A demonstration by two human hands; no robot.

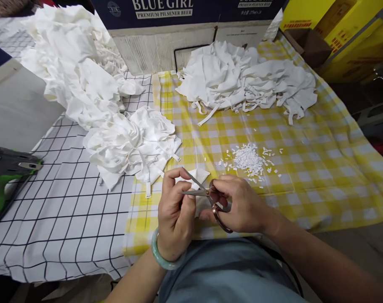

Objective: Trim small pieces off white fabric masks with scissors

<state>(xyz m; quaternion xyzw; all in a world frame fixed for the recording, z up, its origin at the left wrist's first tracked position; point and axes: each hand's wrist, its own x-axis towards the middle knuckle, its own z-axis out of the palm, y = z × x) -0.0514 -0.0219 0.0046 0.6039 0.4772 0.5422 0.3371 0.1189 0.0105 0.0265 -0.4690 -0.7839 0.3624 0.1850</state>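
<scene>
My right hand (237,202) grips a pair of scissors (207,192) by its bronze-coloured handle loops, and the blades stand apart, pointing left. Their tips reach the fingers of my left hand (177,210), which are curled and pinched together. Behind and below the blades shows a white cloth piece (199,174), held in my left hand; the exact spot of the pinch is hidden by the fingers. A pale green bangle (163,254) circles my left wrist. Just past my right hand lies a heap of small white snippets (248,160).
White cloth pieces with straps form a pile (131,143) at left and another pile (242,80) at the back. A dark blue and white beer carton (166,42) stands behind them. On the left edge rests a black and green tool (11,168). Yellow checked cloth (305,185) covers the table's right.
</scene>
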